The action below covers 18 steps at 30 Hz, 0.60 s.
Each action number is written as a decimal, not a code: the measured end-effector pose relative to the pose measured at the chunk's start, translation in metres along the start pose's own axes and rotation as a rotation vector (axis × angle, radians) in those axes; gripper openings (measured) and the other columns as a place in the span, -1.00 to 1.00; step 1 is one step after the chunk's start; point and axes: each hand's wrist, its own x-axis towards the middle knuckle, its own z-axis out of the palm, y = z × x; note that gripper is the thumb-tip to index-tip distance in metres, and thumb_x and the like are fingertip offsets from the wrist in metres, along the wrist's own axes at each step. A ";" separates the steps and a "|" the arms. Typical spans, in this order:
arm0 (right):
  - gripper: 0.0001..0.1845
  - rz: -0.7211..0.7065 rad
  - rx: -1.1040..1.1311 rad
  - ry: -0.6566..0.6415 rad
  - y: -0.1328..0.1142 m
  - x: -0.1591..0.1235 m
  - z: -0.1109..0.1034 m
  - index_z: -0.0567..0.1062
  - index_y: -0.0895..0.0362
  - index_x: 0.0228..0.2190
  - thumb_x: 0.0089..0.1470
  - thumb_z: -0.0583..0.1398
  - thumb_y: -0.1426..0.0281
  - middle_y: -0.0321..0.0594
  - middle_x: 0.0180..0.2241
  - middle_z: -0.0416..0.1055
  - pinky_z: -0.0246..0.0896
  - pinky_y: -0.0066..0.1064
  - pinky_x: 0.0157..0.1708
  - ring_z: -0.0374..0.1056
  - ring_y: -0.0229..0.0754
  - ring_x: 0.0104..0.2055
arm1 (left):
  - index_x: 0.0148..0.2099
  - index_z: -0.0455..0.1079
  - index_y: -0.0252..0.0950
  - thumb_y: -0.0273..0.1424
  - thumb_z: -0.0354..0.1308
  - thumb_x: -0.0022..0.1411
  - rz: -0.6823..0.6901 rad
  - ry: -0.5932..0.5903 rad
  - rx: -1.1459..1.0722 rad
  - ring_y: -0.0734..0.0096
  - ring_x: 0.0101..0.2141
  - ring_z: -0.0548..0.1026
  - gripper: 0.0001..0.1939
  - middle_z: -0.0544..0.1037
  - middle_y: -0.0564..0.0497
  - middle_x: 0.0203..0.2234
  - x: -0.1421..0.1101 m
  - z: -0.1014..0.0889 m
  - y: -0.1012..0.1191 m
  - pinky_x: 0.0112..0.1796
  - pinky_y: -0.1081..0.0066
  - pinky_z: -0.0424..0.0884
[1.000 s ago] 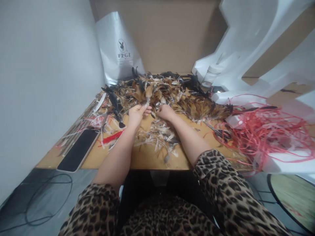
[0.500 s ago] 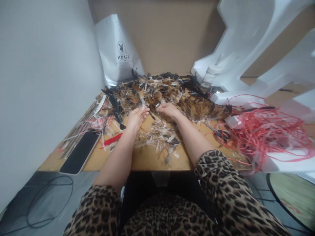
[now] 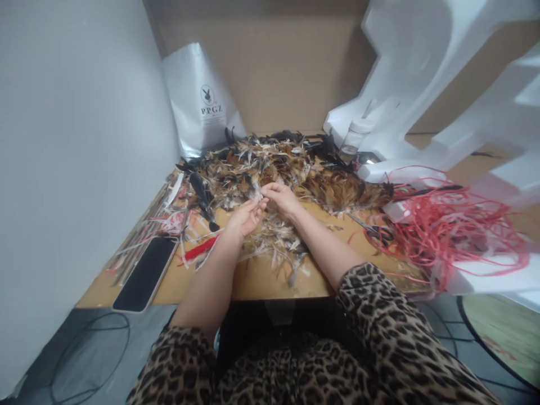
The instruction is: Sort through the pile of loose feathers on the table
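My left hand is closed in a pinch on a feather whose pale, fluffy base shows above the fingertips. My right hand pinches at the base of that same feather, and the fingertips of both hands meet there. Behind them spreads a heap of brown, black and white feathers. Below my wrists, on the wooden table, lies a smaller pile of pale feather scraps. One long black feather lies left of my left hand.
A phone and a red strip lie at left, near thin sticks. Scissors rest beside tangled pink ribbon at right. A silver bag, a jar and white foam pieces stand behind.
My hands were apart; now their fingertips meet at the feather. The right hand moved left and the left hand slightly right. The view has tilted up a little.
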 end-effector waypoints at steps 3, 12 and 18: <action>-0.77 -0.044 -0.069 0.021 0.001 0.000 -0.001 0.44 0.20 -0.52 -0.27 0.30 0.32 -0.35 -0.59 0.38 0.14 -0.50 -0.43 0.24 -0.39 -0.55 | -0.34 0.40 -0.44 -0.61 0.03 0.13 0.012 0.008 -0.007 0.65 -0.53 0.47 -0.88 0.53 -0.05 -0.48 0.001 0.000 -0.002 -0.55 0.73 0.35; -0.75 -0.101 -0.196 0.019 0.002 -0.001 0.003 0.45 0.18 -0.50 -0.25 0.28 0.27 -0.33 -0.57 0.38 0.18 -0.45 -0.36 0.25 -0.35 -0.51 | -0.39 0.40 -0.44 -0.63 0.03 0.12 0.045 0.043 -0.030 0.67 -0.53 0.46 -0.87 0.49 -0.02 -0.53 0.004 -0.002 -0.003 -0.54 0.73 0.35; -0.75 -0.099 -0.247 0.023 0.004 0.001 -0.001 0.46 0.19 -0.49 -0.23 0.26 0.26 -0.32 -0.53 0.39 0.17 -0.46 -0.36 0.26 -0.36 -0.49 | -0.43 0.40 -0.45 -0.60 0.10 0.07 0.121 0.066 0.066 0.68 -0.57 0.42 -0.93 0.47 -0.01 -0.58 0.007 -0.003 -0.004 -0.55 0.71 0.32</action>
